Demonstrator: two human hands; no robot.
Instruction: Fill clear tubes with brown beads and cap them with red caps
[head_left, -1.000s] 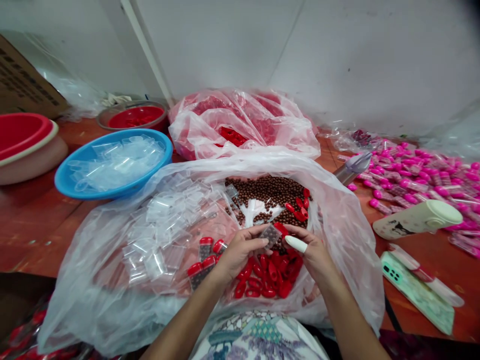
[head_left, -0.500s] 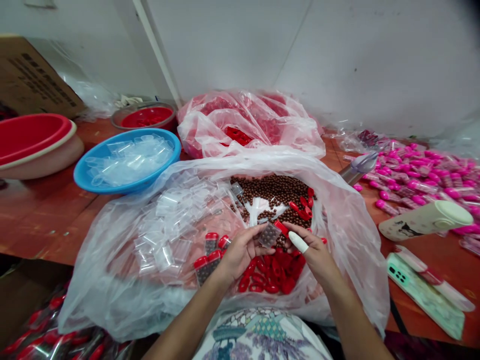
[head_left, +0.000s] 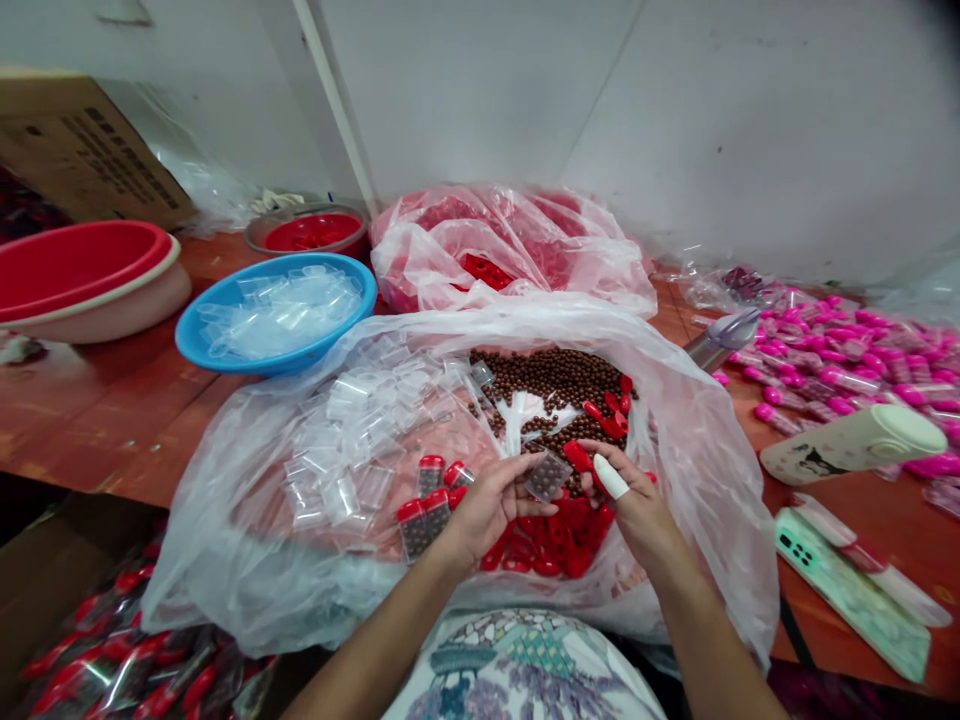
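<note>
Clear container [head_left: 547, 477] packed with brown beads: it sits in the left hand [head_left: 491, 505], tilted, above the middle of the plastic sheet [head_left: 225, 565]. That hand's grip is closed on it, thumb and fingertips pinching its sides, the lower fingers spread beneath. The right hand [head_left: 634, 505] has its grip closed on a red cap [head_left: 577, 457], held between the fingers and a thumb wrapped in a white cover [head_left: 610, 477]. Cap and container are just beside each other; whether their edges touch cannot be told. Under the hands lies a heap of red caps [head_left: 551, 545], and beyond them loose brown beads [head_left: 562, 375] are spread, with a few red pieces [head_left: 611, 412] at their right edge. To the left of the hands are filled containers with red caps on [head_left: 424, 520], then a pile of clear containers [head_left: 345, 420]. The sheet rests on the reddish counter [head_left: 112, 410]. Behind its left side stands a blue basin [head_left: 191, 350] of clear pieces, and behind its middle a bulging bag [head_left: 510, 250] of red parts. On the right are pink-capped tubes [head_left: 862, 345], a cream tumbler [head_left: 840, 448] leaning in view, and a phone [head_left: 855, 595].
</note>
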